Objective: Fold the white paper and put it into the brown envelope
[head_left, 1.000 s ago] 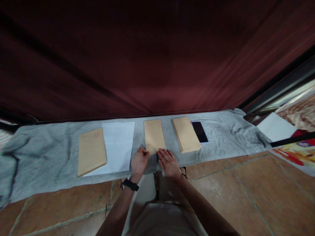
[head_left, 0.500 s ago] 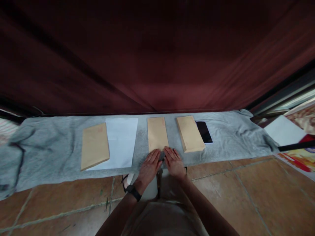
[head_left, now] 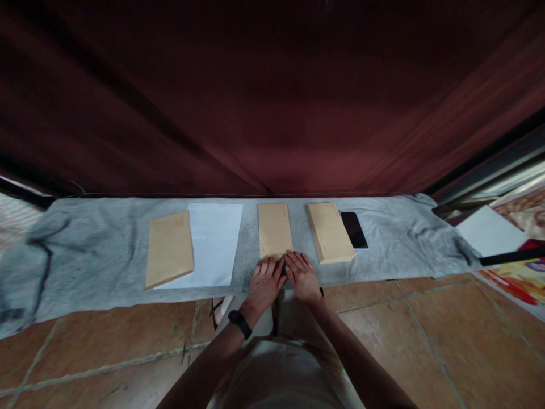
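Observation:
A brown paper envelope (head_left: 275, 230) lies lengthwise in front of me on a grey cloth. My left hand (head_left: 264, 282) rests flat on its near end, fingers stretched out. Beside it my right hand (head_left: 301, 277) lies flat too, its fingertips at the envelope's near right corner. The thumbs and index fingers almost meet, and the envelope's near edge is hidden under the hands. Right of it sits a thick stack of brown envelopes (head_left: 331, 232). Another pile of brown envelopes (head_left: 170, 247) lies on the left, partly over white paper sheets (head_left: 217, 241).
A dark-screened phone (head_left: 354, 230) lies against the right stack. The grey cloth (head_left: 395, 238) covers a long narrow surface, with a dark red curtain (head_left: 272, 142) behind it. Tiled floor (head_left: 383, 341) shows below. A white sheet (head_left: 489, 230) and a colourful printed bag (head_left: 519, 281) are at far right.
My left hand's fingers have shifted a little, and my right fingertips sit slightly further onto the envelope. The view has moved slightly. The envelopes, paper and phone stay in place.

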`<action>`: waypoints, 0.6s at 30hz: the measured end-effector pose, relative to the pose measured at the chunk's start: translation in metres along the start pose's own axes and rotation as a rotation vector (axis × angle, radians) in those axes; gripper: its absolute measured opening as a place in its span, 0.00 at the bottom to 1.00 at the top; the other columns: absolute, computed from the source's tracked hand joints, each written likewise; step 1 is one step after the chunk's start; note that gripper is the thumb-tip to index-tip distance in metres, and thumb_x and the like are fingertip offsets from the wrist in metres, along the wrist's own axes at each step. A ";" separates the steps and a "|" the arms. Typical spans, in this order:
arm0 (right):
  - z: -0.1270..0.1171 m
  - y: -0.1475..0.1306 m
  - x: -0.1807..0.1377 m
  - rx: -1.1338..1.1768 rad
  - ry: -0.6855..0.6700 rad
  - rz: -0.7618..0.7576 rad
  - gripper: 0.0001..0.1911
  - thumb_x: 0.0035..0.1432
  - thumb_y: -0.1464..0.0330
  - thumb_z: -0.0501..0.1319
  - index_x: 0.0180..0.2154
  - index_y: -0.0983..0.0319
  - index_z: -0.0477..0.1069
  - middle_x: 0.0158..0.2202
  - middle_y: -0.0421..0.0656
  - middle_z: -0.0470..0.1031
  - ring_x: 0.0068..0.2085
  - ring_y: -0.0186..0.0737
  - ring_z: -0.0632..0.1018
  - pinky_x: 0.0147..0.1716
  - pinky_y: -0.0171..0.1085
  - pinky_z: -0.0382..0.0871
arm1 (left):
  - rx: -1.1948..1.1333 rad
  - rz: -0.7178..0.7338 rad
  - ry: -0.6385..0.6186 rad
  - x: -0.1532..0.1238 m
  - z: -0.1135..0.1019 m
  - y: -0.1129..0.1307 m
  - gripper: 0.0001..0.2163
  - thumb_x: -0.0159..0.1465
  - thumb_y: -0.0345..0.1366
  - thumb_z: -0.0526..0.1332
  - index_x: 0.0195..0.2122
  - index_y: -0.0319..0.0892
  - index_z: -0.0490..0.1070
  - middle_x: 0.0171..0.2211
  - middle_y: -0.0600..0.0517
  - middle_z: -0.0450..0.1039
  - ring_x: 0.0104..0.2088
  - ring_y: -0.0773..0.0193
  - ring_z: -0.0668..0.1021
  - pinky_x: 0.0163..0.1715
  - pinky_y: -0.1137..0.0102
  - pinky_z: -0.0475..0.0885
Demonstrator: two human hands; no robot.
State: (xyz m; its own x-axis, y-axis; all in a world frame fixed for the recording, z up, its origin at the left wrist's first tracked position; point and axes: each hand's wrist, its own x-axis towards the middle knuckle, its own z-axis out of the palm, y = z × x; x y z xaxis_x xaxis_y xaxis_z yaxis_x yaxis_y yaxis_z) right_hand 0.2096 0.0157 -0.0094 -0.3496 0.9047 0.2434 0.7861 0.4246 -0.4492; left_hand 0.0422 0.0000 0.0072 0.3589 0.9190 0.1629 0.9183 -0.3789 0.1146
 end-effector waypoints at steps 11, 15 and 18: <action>-0.003 0.007 -0.011 -0.057 0.050 0.024 0.24 0.73 0.67 0.48 0.67 0.61 0.62 0.66 0.48 0.67 0.68 0.46 0.66 0.69 0.52 0.53 | -0.065 -0.020 -0.008 -0.011 -0.003 -0.020 0.24 0.71 0.44 0.54 0.66 0.41 0.63 0.62 0.39 0.70 0.62 0.47 0.70 0.60 0.52 0.65; -0.002 0.001 -0.006 -0.029 0.016 -0.015 0.24 0.73 0.66 0.48 0.66 0.62 0.63 0.66 0.49 0.67 0.68 0.46 0.66 0.70 0.53 0.53 | -0.065 0.008 -0.007 -0.012 -0.004 -0.022 0.24 0.71 0.44 0.54 0.65 0.39 0.65 0.61 0.39 0.70 0.62 0.46 0.70 0.60 0.53 0.64; 0.002 -0.007 -0.001 -0.006 -0.034 -0.056 0.24 0.74 0.66 0.47 0.66 0.62 0.63 0.67 0.48 0.66 0.68 0.45 0.65 0.70 0.52 0.53 | -0.039 0.023 -0.012 -0.007 -0.004 -0.017 0.21 0.72 0.39 0.53 0.64 0.38 0.65 0.58 0.39 0.72 0.59 0.48 0.72 0.58 0.55 0.65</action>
State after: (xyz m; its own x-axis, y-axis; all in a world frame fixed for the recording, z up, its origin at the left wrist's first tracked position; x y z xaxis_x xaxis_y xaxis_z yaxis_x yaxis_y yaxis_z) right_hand 0.2035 0.0121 -0.0078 -0.4099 0.8803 0.2386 0.7678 0.4743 -0.4308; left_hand 0.0237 -0.0003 0.0078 0.3817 0.9114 0.1538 0.9028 -0.4033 0.1493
